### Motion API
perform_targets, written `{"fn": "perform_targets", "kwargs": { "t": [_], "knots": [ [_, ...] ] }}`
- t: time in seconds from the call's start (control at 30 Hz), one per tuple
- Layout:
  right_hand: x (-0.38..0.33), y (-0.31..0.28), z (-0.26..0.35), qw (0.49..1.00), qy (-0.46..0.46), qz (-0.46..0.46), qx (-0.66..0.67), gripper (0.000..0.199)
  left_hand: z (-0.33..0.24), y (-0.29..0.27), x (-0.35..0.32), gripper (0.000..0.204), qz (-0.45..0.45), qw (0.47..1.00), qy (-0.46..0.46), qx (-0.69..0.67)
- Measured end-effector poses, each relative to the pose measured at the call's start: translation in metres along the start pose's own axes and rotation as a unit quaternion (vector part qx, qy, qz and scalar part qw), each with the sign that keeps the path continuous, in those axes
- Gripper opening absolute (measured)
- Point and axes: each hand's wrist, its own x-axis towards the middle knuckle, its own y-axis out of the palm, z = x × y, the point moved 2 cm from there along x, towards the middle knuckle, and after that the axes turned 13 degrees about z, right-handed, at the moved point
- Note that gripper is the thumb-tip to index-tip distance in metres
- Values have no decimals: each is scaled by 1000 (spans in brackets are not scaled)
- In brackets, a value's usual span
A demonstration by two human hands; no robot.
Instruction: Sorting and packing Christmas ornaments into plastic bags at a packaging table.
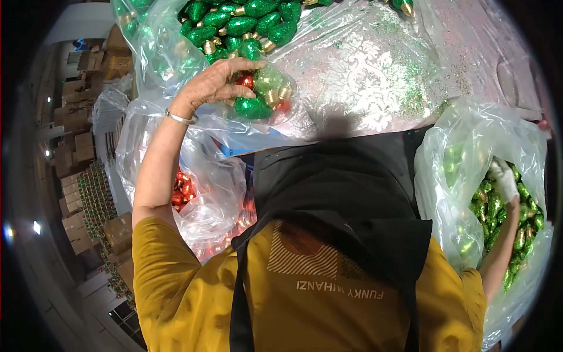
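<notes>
My left hand [226,82] curls around a clear plastic pack [291,88] at the table's near edge. Inside show a glittery green bulb ornament [252,108], a paler green one [270,77] and some red ones, with gold caps. Just beyond that hand lies a heap of dark green glitter bulb ornaments [240,24]. Far to the right, my right hand [504,179], in a white glove, reaches into a clear plastic bag [446,176] of light green bulb ornaments [495,205]. Its fingers are small and partly hidden there, so any grip is unclear.
A clear bag of red bulb ornaments [183,190] sits below my left forearm. Plastic sheeting and loose glitter cover the patterned tabletop [363,70]. A black apron [334,176] spans the gap at the table. Cardboard boxes [73,146] are stacked off to the left.
</notes>
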Motion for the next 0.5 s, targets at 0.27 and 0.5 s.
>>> {"fn": "perform_targets", "kwargs": {
  "t": [0.27, 0.5],
  "knots": [
    [69, 8, -139, 966, -73, -28, 245, 45, 5, 15, 35, 60, -10, 996, 45, 77],
    [71, 15, -80, 929, -135, -183, -291, 39, -7, 7, 11, 58, -61, 993, 32, 92]
  ]
}}
